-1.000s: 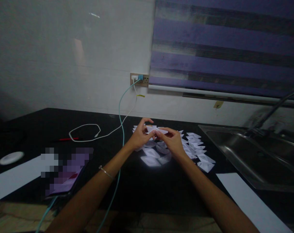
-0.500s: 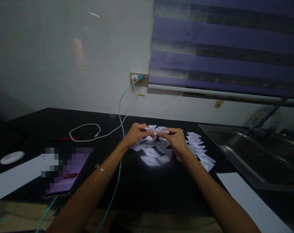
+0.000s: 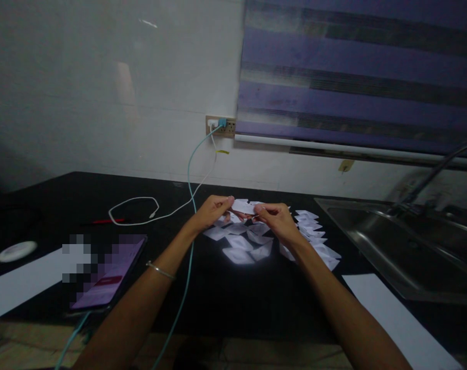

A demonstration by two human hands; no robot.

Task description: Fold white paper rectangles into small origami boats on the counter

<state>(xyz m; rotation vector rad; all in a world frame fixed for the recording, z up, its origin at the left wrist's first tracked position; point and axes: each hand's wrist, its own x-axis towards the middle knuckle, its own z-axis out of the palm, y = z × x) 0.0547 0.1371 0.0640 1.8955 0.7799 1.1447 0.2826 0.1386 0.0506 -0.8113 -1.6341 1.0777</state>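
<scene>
The left hand (image 3: pixel 213 211) and right hand (image 3: pixel 275 217) pinch a paper (image 3: pixel 244 207) between them above the table (image 3: pixel 256 308). Folded pieces (image 3: pixel 239 256) lie around, left of the sink (image 3: pixel 395 246).

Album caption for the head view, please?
Left hand and right hand hold paper over folded white pieces on a black counter.

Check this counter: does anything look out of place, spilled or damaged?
No spill or damage shows. The teal cable looks awkward: it runs past the left hand and droops off the front of the counter, where it might snag.
</scene>
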